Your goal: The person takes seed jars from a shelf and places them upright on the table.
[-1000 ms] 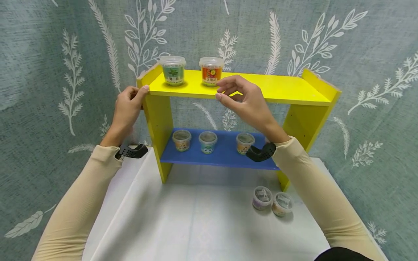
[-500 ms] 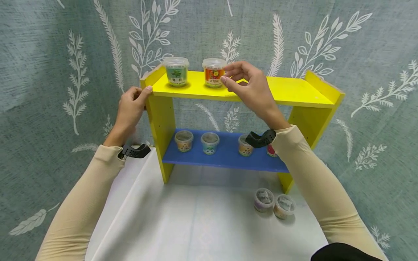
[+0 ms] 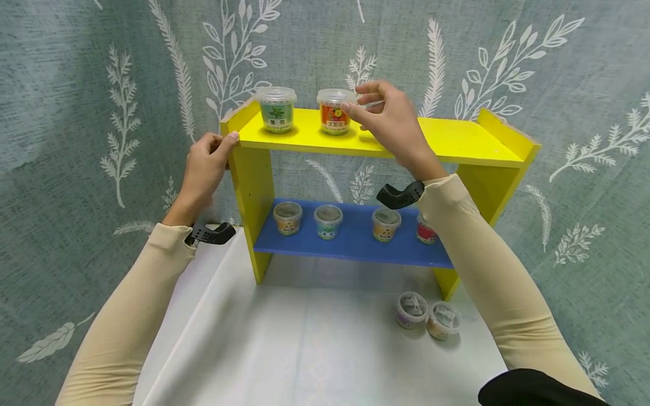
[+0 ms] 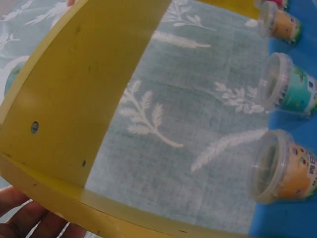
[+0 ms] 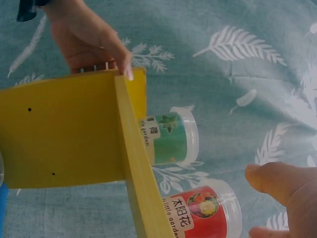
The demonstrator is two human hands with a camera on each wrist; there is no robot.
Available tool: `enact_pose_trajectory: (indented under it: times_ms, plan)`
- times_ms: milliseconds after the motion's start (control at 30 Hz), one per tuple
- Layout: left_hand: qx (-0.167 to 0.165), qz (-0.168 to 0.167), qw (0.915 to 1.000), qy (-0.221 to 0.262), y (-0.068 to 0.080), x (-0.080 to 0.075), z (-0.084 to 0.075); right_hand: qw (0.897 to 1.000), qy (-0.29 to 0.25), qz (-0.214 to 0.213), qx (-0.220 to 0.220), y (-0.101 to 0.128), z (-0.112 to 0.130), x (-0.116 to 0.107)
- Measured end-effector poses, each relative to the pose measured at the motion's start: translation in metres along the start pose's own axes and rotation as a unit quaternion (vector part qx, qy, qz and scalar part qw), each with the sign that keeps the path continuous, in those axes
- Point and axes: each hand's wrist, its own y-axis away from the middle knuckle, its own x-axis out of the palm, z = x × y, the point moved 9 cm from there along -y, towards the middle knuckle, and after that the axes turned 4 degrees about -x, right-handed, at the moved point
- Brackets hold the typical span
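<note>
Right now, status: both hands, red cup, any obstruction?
Left hand grips left end of yellow shelf. Right hand beside red cup, holding nothing. Red cup upright on top, green cup to its left. Nothing seen between right hand and red cup.

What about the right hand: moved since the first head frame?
Yes: in the head view the right hand has risen against the yellow top shelf; its thumb, first at the shelf's front edge, now overlaps the upper part of the red-labelled cup.
</note>
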Motion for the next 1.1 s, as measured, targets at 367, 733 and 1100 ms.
enact_pose_trajectory:
  times_ms: [367,733,1100]
  plan:
    - [0.003,0.003,1.0,0.004,0.002,0.001,0.001,0.995,-0.008,0.039,0.092,-0.016,-0.016,0.01]
    - [0.005,0.004,1.0,-0.002,0.001,0.0,-0.001,0.987,-0.084,0.054,0.123,-0.028,-0.026,0.018]
    - [0.006,0.006,0.9999,-0.009,0.001,-0.001,-0.002,0.982,-0.115,0.079,0.128,-0.033,-0.023,0.028]
